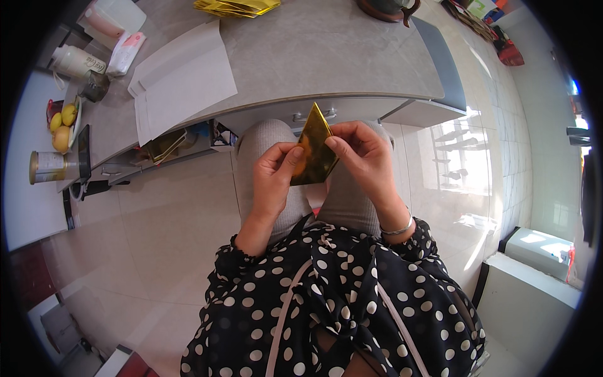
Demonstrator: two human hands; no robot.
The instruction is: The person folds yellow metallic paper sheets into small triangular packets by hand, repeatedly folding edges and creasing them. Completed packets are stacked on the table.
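Note:
A folded sheet of shiny gold foil paper (314, 146) is held above my lap, its pointed end directed at the table. On its left edge, my left hand (275, 172) pinches it with the thumb lying on top. My right hand (365, 155) grips the opposite edge between thumb and fingers. The undersides of the paper and the fingertips beneath it are hidden. A stack of folded gold paper (237, 6) lies at the far edge of the table, and more gold paper (166, 145) sits in an open drawer to the left.
White paper sheets (186, 77) overhang the front edge of the grey table (325, 56). A dark pot (388, 9) stands at the back right. Along the left are a tissue pack (126, 53), a white bottle (79, 61), a plate of fruit (64, 123) and a tin (47, 167).

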